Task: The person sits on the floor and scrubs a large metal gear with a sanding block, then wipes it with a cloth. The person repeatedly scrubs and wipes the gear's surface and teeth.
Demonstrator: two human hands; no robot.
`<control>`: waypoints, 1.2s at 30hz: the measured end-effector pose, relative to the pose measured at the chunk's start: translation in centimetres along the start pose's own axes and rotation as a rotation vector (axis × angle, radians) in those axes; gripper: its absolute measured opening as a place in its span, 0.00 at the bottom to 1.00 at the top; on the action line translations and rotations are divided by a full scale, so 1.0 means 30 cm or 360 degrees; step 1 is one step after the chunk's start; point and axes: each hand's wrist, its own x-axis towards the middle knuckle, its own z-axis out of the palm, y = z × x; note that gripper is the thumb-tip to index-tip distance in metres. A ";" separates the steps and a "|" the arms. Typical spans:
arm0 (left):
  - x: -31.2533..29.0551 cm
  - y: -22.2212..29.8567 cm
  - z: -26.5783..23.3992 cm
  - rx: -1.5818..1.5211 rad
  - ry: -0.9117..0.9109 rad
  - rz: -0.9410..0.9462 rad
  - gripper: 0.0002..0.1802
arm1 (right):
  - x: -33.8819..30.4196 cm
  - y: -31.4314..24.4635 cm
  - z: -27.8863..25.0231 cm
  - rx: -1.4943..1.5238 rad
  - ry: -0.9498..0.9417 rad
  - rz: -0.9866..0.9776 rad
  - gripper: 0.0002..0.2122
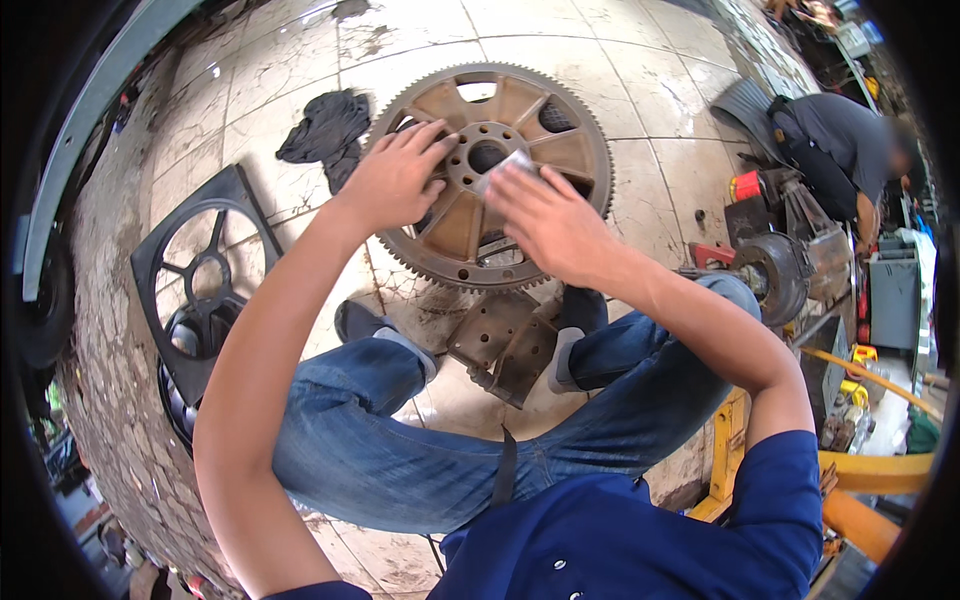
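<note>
Far left, we see a black square fan shroud [205,270] lying flat on the cracked, glossy floor tiles [290,60], its round opening crossed by thin spokes. Just up and right of it sits a crumpled black rag [325,130], soft and bunched, close beside the gear's rim.

Now our left hand [392,180] comes in: palm down on the left side of the big ring gear [490,175], fingers spread and laid across one of its wedge-shaped spokes, bracing it. The ring gear is a rusty brown steel wheel, fine teeth all round its edge, a bolt-hole circle about the dark centre bore; it lies flat on the tiles just ahead of our shoes.

Our right hand [550,220] rests over the hub's right side, fingers held close together and pressing a small grey sheet of sandpaper [505,168] against the metal by the centre hole.

Below the gear, between our feet, lies a rusty bracket plate [505,345], flat and drilled with holes. Our blue jeans [420,440] fill the lower middle.

Further right we have a greasy machine assembly [785,270], and beyond it another person [835,150] in a dark grey shirt, bent over.
</note>
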 end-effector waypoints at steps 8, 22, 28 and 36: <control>-0.034 -0.056 -0.008 0.0140 -0.0079 -0.0061 0.35 | 0.051 0.004 0.017 -0.0083 0.0071 -0.0005 0.22; -0.092 -0.120 -0.020 0.0185 -0.0184 -0.0384 0.55 | 0.051 0.046 0.046 -0.0197 0.0101 -0.0021 0.23; -0.087 -0.111 -0.036 0.0056 -0.0440 -0.0679 0.64 | 0.005 -0.055 0.015 0.0206 -0.0110 -0.0091 0.22; -0.077 -0.109 -0.044 0.0014 -0.0550 -0.0692 0.61 | 0.009 0.002 0.042 0.0147 -0.0003 -0.0029 0.21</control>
